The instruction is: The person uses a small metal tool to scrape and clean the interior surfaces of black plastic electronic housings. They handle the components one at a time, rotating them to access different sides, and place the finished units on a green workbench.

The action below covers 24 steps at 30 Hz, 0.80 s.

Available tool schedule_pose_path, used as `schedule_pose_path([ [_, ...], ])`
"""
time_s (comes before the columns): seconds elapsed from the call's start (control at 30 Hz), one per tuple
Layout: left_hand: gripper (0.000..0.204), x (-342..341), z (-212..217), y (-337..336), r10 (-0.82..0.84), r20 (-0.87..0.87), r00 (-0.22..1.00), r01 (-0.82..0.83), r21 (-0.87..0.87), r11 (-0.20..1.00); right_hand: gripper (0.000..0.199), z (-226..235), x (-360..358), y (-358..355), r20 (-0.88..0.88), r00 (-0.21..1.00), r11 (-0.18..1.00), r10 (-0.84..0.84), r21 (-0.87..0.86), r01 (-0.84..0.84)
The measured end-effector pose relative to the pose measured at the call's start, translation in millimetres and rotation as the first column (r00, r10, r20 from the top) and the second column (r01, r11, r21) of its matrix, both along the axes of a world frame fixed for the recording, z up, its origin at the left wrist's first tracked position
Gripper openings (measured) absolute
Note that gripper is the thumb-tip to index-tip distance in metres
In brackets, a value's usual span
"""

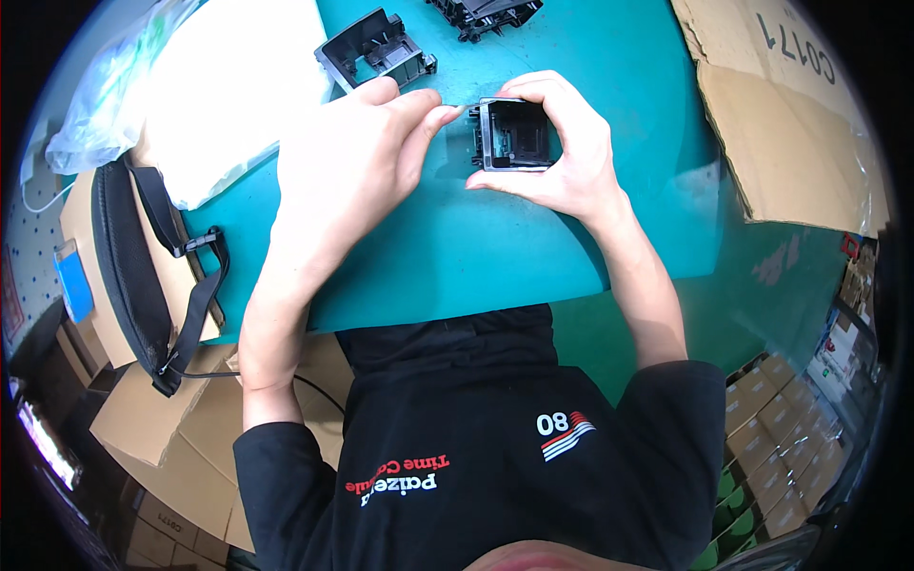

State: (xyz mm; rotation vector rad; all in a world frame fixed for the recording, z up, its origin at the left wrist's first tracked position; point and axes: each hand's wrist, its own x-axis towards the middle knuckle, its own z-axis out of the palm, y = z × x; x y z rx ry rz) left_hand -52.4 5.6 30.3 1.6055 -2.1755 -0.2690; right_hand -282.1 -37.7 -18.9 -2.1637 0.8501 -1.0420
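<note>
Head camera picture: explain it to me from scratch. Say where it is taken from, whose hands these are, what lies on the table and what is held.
There is no machine here. A person wears a wide fisheye camera on the head that looks down, so straight edges bend near the rim and the person's own black shirt fills the bottom. Both forearms come up from below. The right hand grips a small black plastic frame part just above the teal table. The left hand pinches its fingertips at that part's left edge; whatever it pinches is too small to tell. Further back lie another black plastic part and a third at the top edge. A white sheet and a clear plastic bag lie left, flat cardboard right.
</note>
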Motion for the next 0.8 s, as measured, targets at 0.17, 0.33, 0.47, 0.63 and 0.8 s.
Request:
schedule_pose_path([
  [0.17, 0.017, 2.8, 0.1, 0.9, -0.008, -0.001, 1.000, 0.008, 0.012, 1.000, 0.066, 2.3, 1.4, 0.4, -0.008, 1.000, 1.000, 0.001, 0.010, -0.001],
  [0.33, 0.017, 0.8, -3.5, -1.0, 0.023, -0.011, 1.000, -0.023, -0.042, 0.999, 0.065, 0.5, 0.5, 1.0, -0.010, 1.000, 1.000, -0.003, 0.026, 0.004],
  [0.47, 0.017, 3.0, -7.9, 4.1, 0.014, -0.034, 0.999, -0.017, -0.099, 0.995, 0.066, 2.3, 0.2, 1.6, -0.005, 1.000, 0.999, -0.002, 0.038, 0.003],
  [0.63, 0.017, 1.3, -11.9, 4.3, 0.077, 0.038, 0.996, -0.072, -0.108, 0.991, 0.066, 0.5, 0.6, 1.1, -0.002, 1.000, 0.999, -0.001, 0.035, 0.001],
  [0.8, 0.014, -0.4, -15.5, 12.4, 0.138, -0.052, 0.989, -0.145, -0.185, 0.972, 0.071, 5.5, 1.5, -1.0, -0.026, 0.999, 0.997, 0.024, -0.078, -0.026],
])
